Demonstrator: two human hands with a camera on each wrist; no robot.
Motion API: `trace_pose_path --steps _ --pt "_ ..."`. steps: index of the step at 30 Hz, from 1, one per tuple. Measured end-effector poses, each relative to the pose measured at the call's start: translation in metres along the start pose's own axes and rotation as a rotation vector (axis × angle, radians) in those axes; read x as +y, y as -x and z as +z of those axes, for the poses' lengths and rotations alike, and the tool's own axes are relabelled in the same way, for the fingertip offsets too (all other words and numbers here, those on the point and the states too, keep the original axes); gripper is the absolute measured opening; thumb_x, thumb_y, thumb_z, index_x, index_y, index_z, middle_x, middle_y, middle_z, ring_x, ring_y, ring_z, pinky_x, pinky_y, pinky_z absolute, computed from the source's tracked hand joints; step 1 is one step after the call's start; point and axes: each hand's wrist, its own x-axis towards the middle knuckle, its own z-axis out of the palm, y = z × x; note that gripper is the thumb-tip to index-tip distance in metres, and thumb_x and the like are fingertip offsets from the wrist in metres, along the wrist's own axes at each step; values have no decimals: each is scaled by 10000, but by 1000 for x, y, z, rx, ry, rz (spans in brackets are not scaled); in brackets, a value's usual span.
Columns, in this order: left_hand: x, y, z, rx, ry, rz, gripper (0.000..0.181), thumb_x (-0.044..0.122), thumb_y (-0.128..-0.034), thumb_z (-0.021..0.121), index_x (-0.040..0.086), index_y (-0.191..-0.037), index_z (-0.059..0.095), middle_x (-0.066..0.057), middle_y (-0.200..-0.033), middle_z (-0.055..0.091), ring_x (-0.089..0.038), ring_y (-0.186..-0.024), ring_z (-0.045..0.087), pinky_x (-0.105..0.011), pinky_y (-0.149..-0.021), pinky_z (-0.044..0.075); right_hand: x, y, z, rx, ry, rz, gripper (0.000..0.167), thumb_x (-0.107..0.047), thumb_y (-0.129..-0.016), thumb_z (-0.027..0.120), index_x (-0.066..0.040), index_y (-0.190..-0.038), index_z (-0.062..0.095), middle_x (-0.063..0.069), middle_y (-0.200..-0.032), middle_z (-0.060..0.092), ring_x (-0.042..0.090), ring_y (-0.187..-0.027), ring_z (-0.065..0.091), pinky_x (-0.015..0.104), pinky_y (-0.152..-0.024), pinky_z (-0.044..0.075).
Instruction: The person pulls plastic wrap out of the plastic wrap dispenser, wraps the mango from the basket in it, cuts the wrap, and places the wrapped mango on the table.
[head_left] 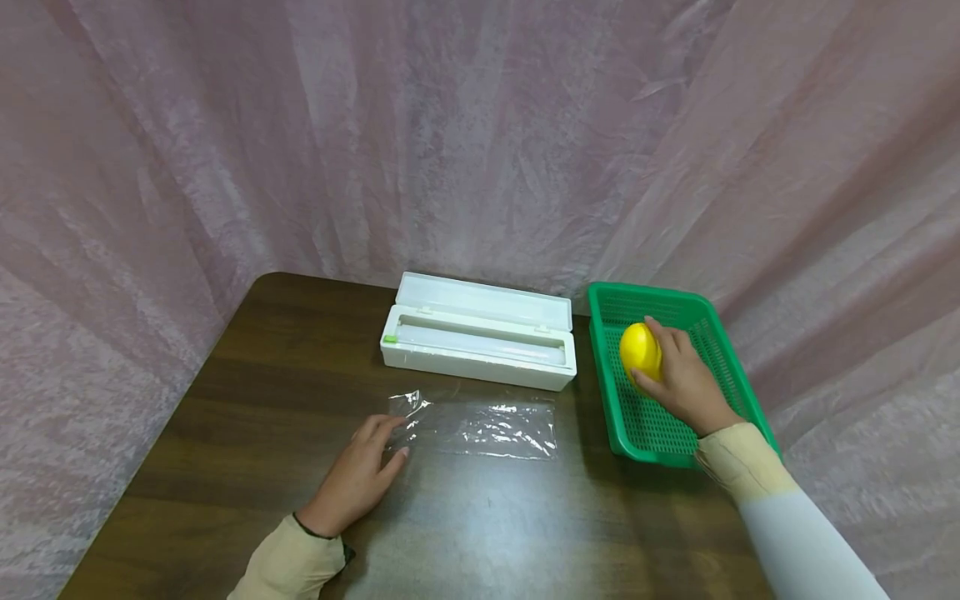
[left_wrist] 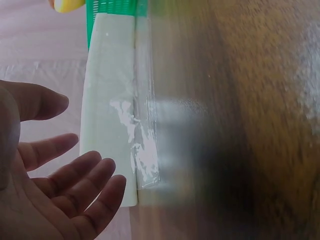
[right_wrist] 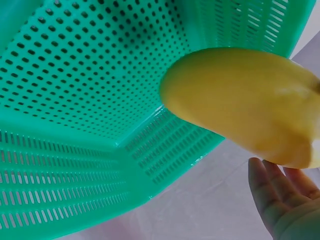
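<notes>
In my right hand [head_left: 684, 385] is a smooth yellow mango [head_left: 639, 350], gripped between thumb and fingers over the green basket [head_left: 617, 417]. The right wrist view shows the mango [right_wrist: 235, 97] large, with fingertips at its lower side. My left hand [head_left: 356, 475] is beside the left end of a clear plastic film [head_left: 510, 429], its fingers spread and relaxed; whether they touch the film I cannot tell. The film lies on the table in front of a white cling film dispenser [head_left: 472, 371], whose lid [head_left: 483, 300] stands open with a roll inside.
A green slider [head_left: 390, 339] sits at the dispenser's left end. The brown wooden table [head_left: 247, 400] reaches back to a pink curtain [head_left: 450, 150]. The basket stands at the table's right, just beyond the dispenser's right end.
</notes>
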Motion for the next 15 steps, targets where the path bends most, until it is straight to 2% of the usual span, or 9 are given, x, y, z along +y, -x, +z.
trace_pose_path --steps 5,15 --pt "-1 1 -2 -9 0 -15 478 237 -973 678 59 -1402 569 -164 -1345 566 -327 -1220 599 -521 -962 518 -5 2 -3 64 -24 -39 832 -223 -927 738 -198 -1609 264 295 -1389 429 437 -999 615 592 -761 567" --pt "-3 1 -3 -1 -10 -12 488 214 -965 689 25 -1397 564 -177 -1335 569 -347 -1234 589 -533 -980 506 -18 0 -8 132 -67 -47 855 -226 -903 770 -215 -1600 275 278 -1397 426 412 -1020 589 600 -807 556"
